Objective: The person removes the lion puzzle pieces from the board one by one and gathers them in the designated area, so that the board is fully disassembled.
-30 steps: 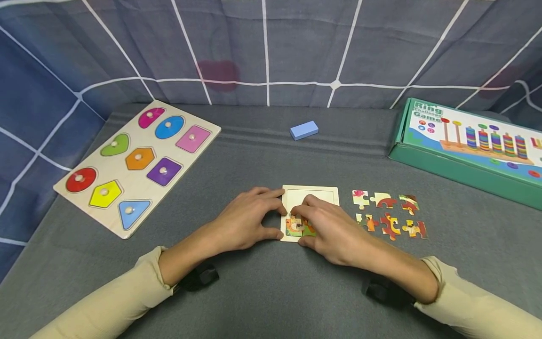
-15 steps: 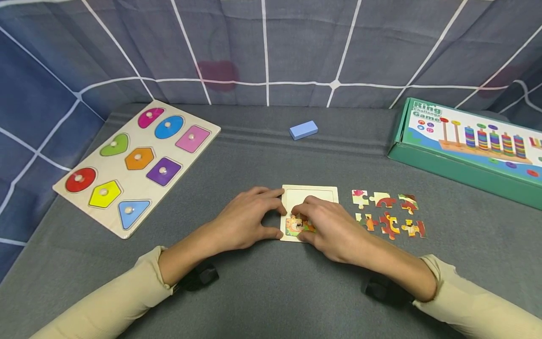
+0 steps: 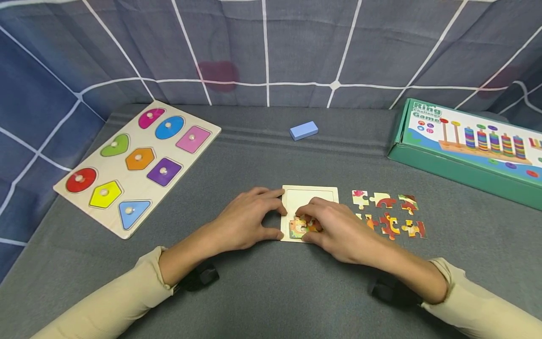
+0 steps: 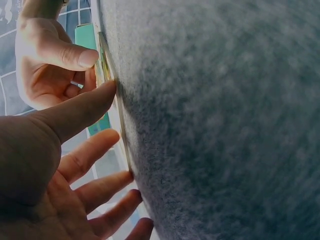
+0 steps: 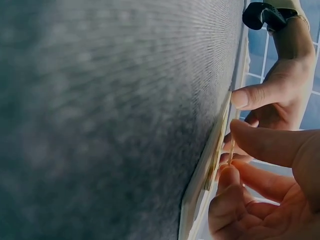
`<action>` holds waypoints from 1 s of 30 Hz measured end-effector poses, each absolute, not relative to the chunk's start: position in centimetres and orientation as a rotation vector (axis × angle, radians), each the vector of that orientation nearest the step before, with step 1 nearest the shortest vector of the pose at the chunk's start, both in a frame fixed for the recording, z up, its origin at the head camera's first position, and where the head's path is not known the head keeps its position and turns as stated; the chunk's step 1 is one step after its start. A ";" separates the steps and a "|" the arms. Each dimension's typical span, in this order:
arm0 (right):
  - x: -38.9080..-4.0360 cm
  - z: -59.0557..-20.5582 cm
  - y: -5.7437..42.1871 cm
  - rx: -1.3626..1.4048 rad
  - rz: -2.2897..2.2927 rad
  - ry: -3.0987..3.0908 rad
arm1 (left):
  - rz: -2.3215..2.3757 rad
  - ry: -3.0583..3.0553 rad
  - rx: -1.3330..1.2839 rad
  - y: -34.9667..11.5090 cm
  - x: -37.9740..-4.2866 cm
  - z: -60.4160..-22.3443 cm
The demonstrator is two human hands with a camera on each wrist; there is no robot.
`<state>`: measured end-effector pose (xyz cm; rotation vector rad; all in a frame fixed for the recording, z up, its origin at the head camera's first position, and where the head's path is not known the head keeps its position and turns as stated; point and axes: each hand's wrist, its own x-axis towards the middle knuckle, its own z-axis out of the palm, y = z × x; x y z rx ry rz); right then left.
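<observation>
A shallow wooden puzzle tray [image 3: 311, 193] lies on the grey cloth, its upper part bare. My left hand [image 3: 250, 219] rests at its left side, thumb by the near corner and extended fingertips along the edge. My right hand [image 3: 334, 233] is over the tray's right half and pinches a thin jigsaw piece [image 5: 231, 150] between thumb and fingers, raised off the tray in the right wrist view. Orange and green jigsaw pieces [image 3: 297, 228] show at the tray's near left, partly covered by the right fingers. Across the left wrist view, my left fingertips [image 4: 111, 90] touch the tray edge.
Several loose jigsaw pieces [image 3: 389, 225] lie in two rows right of the tray. A peg shape board [image 3: 146, 176] is at the left. A blue block [image 3: 304, 130] lies behind, and a green Ring Challenge Game box [image 3: 457, 172] at the right. A checked curtain [image 3: 305, 52] hangs behind.
The right fingers have drawn up slightly and shifted a little right. The orange and green pieces under them have moved right, away from the tray's left rim. The left hand stays put.
</observation>
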<state>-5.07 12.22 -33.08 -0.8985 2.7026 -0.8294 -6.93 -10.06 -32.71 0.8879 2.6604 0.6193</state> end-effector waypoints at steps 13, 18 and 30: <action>-4.9 -33.1 14.0 -0.933 -0.943 2.599 | 0.622 2.658 0.887 -10.0 -6.9 -32.7; -4.8 -33.1 14.3 -0.953 -0.957 2.573 | 0.625 2.657 0.889 -10.0 -6.9 -32.7; -4.3 -32.8 15.7 -0.945 -0.972 2.537 | 0.617 2.650 0.873 -10.0 -6.9 -32.7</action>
